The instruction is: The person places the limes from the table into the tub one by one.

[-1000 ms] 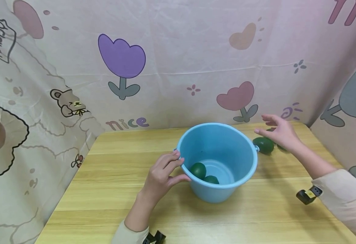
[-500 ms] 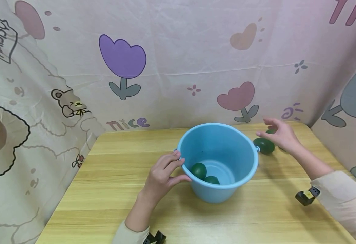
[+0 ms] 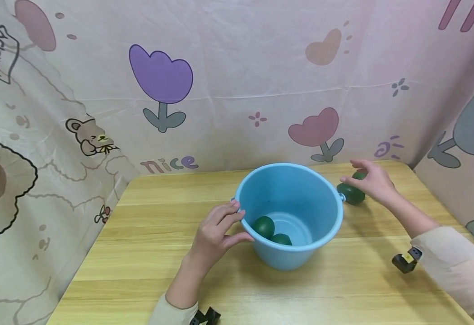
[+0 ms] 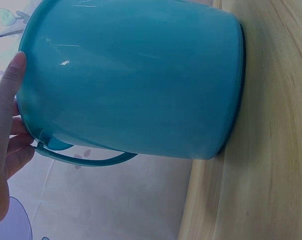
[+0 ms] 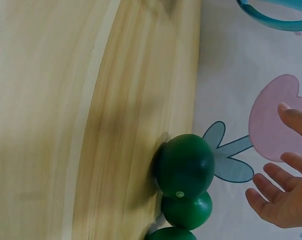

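Note:
A light blue plastic bucket (image 3: 290, 259) stands upright on the table, with two dark green, smooth, avocado-like fruits (image 3: 263, 227) visible at its bottom. My left hand (image 3: 216, 230) holds the bucket's left rim; in the left wrist view its thumb (image 4: 13, 75) and fingers spread along the rim near the handle (image 4: 86, 161). To the right of the bucket, my right hand (image 3: 373, 180) hovers over more green fruits (image 3: 350, 193), partly hiding them. The right wrist view shows three such fruits (image 5: 184, 162) in a row, with thumb and fingers apart and nothing between them.
The pale wooden table (image 3: 151, 257) ends at a patterned cloth backdrop (image 3: 229, 58) behind and at both sides. The bucket's handle hangs down on its far side. Black cameras (image 3: 406, 260) sit at both wrists.
My right hand has lowered slightly toward the fruits beside the bucket. My left hand and the bucket have stayed in place.

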`<state>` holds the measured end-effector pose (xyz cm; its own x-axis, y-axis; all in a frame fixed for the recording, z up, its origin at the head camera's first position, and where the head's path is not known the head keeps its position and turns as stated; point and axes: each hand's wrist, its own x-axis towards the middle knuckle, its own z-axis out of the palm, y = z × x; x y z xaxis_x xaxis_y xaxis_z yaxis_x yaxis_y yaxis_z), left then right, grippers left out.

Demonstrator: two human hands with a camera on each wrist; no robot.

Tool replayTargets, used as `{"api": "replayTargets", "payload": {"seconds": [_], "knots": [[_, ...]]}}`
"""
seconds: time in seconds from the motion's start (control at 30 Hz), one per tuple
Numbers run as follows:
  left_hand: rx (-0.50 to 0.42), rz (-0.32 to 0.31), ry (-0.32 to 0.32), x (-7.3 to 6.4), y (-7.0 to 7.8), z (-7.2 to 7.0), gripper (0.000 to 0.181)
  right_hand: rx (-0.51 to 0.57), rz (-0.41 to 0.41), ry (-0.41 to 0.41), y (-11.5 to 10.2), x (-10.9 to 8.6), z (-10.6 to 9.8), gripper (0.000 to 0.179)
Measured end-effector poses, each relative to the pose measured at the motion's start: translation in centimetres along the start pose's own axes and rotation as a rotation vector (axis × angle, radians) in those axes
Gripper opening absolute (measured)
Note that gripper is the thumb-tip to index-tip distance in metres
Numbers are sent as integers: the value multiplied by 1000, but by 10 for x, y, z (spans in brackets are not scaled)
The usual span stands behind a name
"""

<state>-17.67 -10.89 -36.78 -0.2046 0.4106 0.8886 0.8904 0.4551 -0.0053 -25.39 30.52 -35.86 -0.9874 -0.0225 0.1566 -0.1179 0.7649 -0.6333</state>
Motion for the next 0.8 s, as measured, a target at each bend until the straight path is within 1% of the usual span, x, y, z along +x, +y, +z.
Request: {"api": "replayTargets", "payload": {"seconds": [0.33,0.57,0.8], "knots": [[3,7,3,0,-1,1,54,-11,-2,-7,10,5,6,77],[1,-9,-6,-1,0,2,55,-11,19,-18,17,5,11,77],[4,6,16,-1,-1,3,54,-11,46,-40,20,6,15,79]]}}
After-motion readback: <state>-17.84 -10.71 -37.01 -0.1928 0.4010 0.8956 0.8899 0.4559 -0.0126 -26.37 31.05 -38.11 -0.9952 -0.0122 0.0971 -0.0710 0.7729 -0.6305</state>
